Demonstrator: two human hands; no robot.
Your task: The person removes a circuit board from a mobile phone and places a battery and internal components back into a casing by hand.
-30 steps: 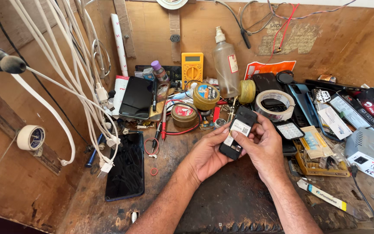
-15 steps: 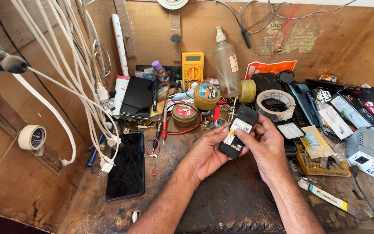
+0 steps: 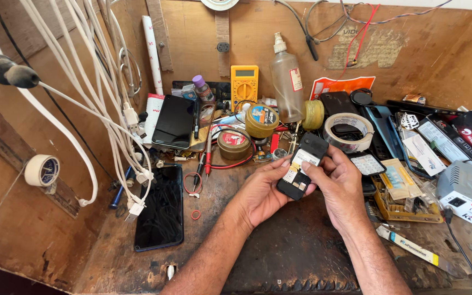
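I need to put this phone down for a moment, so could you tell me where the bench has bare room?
Bare patches: the dark mat below the hands, and the wood between the black smartphone and the left hand. The back and right side are crowded with tape rolls, a multimeter and packets.

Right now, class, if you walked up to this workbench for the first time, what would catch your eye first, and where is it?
At the centre, the left hand and right hand grip a small black phone with its back cover off. A thick bunch of white charging cables hangs down the left side, above a dark smartphone lying flat on the bench. Against the back wall stand a yellow multimeter and a clear plastic bottle.
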